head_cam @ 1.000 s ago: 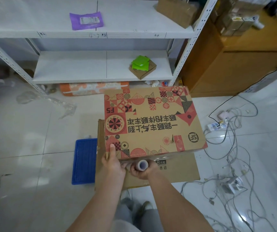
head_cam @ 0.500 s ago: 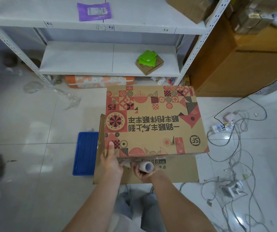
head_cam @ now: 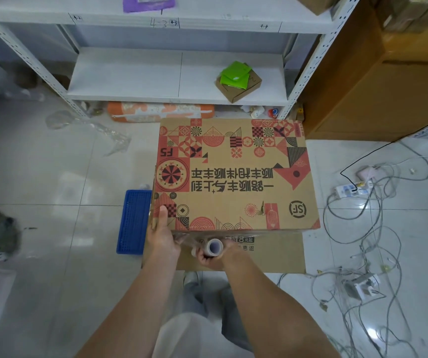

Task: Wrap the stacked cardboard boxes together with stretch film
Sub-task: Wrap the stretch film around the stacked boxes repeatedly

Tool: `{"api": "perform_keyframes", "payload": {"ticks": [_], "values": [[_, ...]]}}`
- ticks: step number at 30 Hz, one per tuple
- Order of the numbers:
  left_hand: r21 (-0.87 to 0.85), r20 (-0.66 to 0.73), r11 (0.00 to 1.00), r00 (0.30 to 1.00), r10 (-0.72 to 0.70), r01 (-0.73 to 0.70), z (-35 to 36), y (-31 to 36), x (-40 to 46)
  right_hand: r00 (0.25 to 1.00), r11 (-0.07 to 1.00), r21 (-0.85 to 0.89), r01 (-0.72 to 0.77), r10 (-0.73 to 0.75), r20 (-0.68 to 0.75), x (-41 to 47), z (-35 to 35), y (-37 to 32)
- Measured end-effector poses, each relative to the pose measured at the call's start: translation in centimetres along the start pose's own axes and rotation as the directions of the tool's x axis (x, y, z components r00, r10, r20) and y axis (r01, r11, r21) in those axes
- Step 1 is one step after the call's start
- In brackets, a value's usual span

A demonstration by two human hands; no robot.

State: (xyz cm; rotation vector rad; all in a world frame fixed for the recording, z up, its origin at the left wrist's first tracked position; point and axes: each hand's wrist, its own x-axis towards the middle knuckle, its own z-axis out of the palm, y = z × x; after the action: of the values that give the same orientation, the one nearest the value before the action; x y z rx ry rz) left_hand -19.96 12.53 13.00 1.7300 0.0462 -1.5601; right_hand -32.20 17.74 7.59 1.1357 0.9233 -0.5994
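Observation:
A brown cardboard box with red and black patterns (head_cam: 236,174) sits stacked on a larger plain cardboard box (head_cam: 267,251) on the floor. My left hand (head_cam: 161,236) holds the near left corner of the top box, thumb on its top face. My right hand (head_cam: 211,257) grips a small roll of stretch film (head_cam: 214,248) upright against the near side of the stack. A short sheet of clear film (head_cam: 187,240) spans from the roll to my left hand along the near face.
A blue plastic crate lid (head_cam: 134,222) lies left of the boxes. White metal shelving (head_cam: 176,76) stands behind, holding a small box with green packets (head_cam: 237,80). Tangled cables and a power strip (head_cam: 352,189) cover the floor at right. Crumpled film (head_cam: 91,127) lies at left.
The view has shifted slightly, so the boxes appear a little farther right and lower. Both hands stay at the near left corner with the roll in the same grip.

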Motion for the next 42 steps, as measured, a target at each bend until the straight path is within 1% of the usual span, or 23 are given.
{"api": "perform_keyframes", "payload": {"ticks": [4, 9, 12, 17, 22, 24, 28, 34, 38, 42], "values": [[0.013, 0.005, 1.000, 1.000, 0.003, -0.003, 0.0, 0.1, 0.0, 0.999, 1.000, -0.006, 0.016, -0.016, -0.031, -1.2, 0.4, -0.5], [0.003, 0.019, 1.000, 1.000, 0.005, -0.005, 0.0, 0.1, -0.1, 1.000, 0.993, 0.120, -0.015, 0.013, 0.018, -2.8, 0.1, 0.5], [-0.011, 0.028, 1.000, 1.000, 0.008, -0.007, -0.1, 0.1, 0.0, 1.000, 0.991, 0.132, -0.018, 0.018, -0.004, -2.9, -0.1, 0.9], [-0.022, 0.020, 1.000, 1.000, 0.015, -0.015, 0.1, 0.1, -0.1, 0.999, 0.979, 0.203, 0.032, -0.027, -0.029, -2.3, 0.2, 0.6], [-0.027, 0.021, 1.000, 1.000, 0.009, -0.008, 0.2, 0.2, -0.3, 0.997, 0.979, 0.185, 0.081, -0.082, -0.003, -2.6, 0.1, 0.7], [-0.028, 0.017, 1.000, 1.000, 0.008, -0.008, 0.2, 0.3, -0.4, 0.996, 0.973, 0.212, 0.090, -0.092, -0.002, -2.7, 0.0, 0.8], [-0.034, 0.023, 0.999, 1.000, 0.013, -0.012, 0.1, 0.3, -0.5, 0.994, 0.942, 0.319, 0.102, -0.108, 0.002, -2.3, -0.4, 0.8], [-0.034, 0.019, 0.999, 1.000, 0.004, -0.004, 0.0, 0.4, -0.7, 0.990, 0.928, 0.349, 0.128, -0.140, 0.009, -2.6, -0.3, 1.4], [-0.055, 0.013, 0.998, 1.000, -0.002, 0.003, 0.0, 0.6, -0.9, 0.987, 0.902, 0.403, 0.153, -0.158, -0.021, -3.1, 0.0, 1.3], [-0.065, 0.016, 0.998, 1.000, -0.009, 0.010, 0.2, 0.7, -1.3, 0.983, 0.890, 0.420, 0.177, -0.182, -0.028, -3.0, -0.2, 1.4]]}}
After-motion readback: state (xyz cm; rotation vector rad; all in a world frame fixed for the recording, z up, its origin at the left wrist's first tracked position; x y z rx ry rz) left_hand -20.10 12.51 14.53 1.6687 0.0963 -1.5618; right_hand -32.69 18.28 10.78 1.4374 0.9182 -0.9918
